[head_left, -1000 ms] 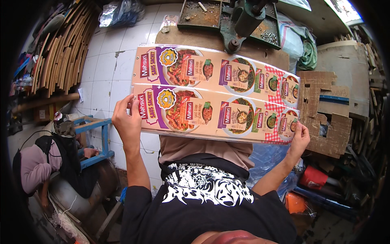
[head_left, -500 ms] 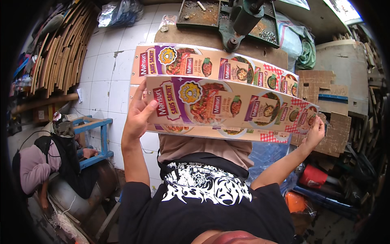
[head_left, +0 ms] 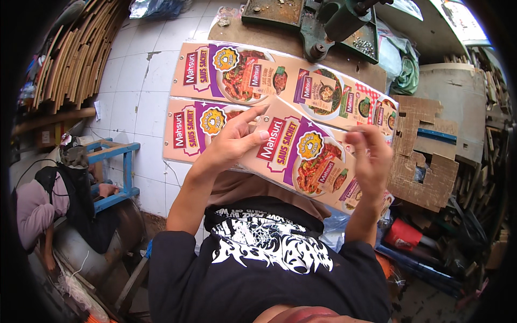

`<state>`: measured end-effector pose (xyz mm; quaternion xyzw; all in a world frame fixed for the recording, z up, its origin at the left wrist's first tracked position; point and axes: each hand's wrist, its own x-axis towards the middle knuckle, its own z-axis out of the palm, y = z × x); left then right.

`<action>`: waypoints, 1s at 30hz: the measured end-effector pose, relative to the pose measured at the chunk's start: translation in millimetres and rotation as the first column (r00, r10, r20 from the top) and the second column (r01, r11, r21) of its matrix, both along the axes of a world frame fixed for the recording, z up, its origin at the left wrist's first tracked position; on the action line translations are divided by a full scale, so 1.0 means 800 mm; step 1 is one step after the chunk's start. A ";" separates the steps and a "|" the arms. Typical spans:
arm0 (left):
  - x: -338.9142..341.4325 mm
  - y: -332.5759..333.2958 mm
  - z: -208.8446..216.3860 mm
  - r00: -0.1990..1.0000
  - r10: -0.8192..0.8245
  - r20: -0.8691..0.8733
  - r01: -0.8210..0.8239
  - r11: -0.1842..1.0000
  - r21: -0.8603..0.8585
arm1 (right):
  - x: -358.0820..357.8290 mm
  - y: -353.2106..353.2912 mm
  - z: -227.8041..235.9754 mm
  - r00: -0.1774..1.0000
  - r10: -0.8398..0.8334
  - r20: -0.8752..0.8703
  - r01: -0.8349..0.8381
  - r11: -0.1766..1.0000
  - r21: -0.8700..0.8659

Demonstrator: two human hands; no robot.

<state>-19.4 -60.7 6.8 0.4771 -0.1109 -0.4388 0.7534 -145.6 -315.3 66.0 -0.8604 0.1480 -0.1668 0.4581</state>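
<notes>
A long printed strip (head_left: 285,172), glossy and peach-coloured with food pictures and a purple patch, slants across in front of me. My left hand (head_left: 237,139) pinches its left end, thumb on top. Over its right part is my right hand (head_left: 371,161), fingers raised and smeared by motion; whether it touches the strip I cannot tell. Two matching piles lie behind on the wooden table: a far strip pile (head_left: 237,70) and a nearer strip pile (head_left: 180,129), partly covered by my left hand and the held strip. Small metal eyelets show at their left corners.
A green hand press (head_left: 336,29) stands at the table's back, flanked by metal trays (head_left: 274,12) holding small parts. Cut brown boards (head_left: 425,145) lie at right, and wood strips (head_left: 75,59) lean at far left. A person (head_left: 43,204) sits low at left near a blue frame (head_left: 129,167).
The held strip has shifted right and nearer me, its right end tilting down. My right hand has left its right end and moved inward. More of the nearer pile shows.
</notes>
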 end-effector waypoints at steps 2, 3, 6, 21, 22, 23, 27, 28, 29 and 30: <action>0.002 0.001 -0.017 0.997 -0.061 -0.044 0.062 0.998 0.011 | 0.022 0.044 0.007 0.983 0.168 -0.069 -0.174 0.981 -0.083; 0.003 -0.001 -0.024 0.995 -0.068 -0.075 0.070 0.997 0.023 | 0.029 0.057 0.002 0.973 0.214 -0.087 -0.220 0.974 -0.063; 0.008 -0.006 -0.010 0.991 -0.119 -0.065 0.120 0.993 0.015 | 0.050 0.082 -0.021 0.971 0.236 -0.033 -0.238 0.966 -0.101; 0.008 -0.007 -0.022 0.990 -0.138 -0.011 0.138 0.990 0.025 | 0.062 0.099 -0.059 0.987 0.152 0.050 -0.135 0.959 -0.250; 0.008 -0.007 -0.022 0.990 -0.138 -0.012 0.138 0.990 0.026 | 0.062 0.099 -0.060 0.987 0.152 0.049 -0.135 0.959 -0.250; 0.008 -0.008 -0.022 0.990 -0.139 -0.007 0.139 0.990 0.024 | 0.061 0.099 -0.060 0.988 0.147 0.052 -0.129 0.959 -0.251; 0.008 -0.008 -0.021 0.990 -0.138 0.013 0.138 0.990 0.030 | 0.061 0.100 -0.060 0.990 0.131 0.054 -0.113 0.961 -0.252; 0.008 -0.008 -0.020 0.990 -0.139 0.014 0.138 0.990 0.032 | 0.061 0.100 -0.060 0.990 0.131 0.055 -0.113 0.962 -0.250; 0.008 -0.008 -0.019 0.991 -0.135 0.004 0.134 0.991 0.018 | 0.061 0.099 -0.061 0.988 0.134 0.069 -0.114 0.962 -0.248; 0.007 -0.008 -0.019 0.991 -0.132 -0.007 0.132 0.991 0.003 | 0.060 0.099 -0.062 0.987 0.137 0.083 -0.113 0.963 -0.246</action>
